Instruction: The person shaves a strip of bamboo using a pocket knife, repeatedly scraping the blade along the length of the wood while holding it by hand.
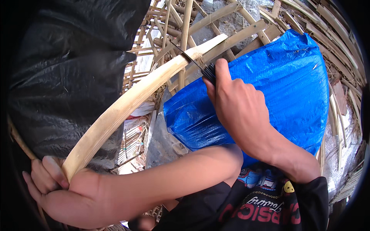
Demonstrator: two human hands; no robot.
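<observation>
Pale bamboo strip (131, 100), knife (194, 61) across it

Probably bamboo workshop: split strips (246, 32) everywhere

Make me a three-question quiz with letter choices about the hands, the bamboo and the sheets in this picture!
1. Where is the left hand?
A. on the bamboo strip's near end
B. on the blue sheet
C. on the knife

2. What colour is the sheet behind the right hand?
A. red
B. blue
C. yellow

3. How is the knife placed?
A. lying on the ground
B. hanging on a wall
C. gripped, blade against the strip

Answers: 1 A, fingers wrap that end. 2 B, it shows bright blue. 3 C, the right hand grips its dark handle.
</observation>
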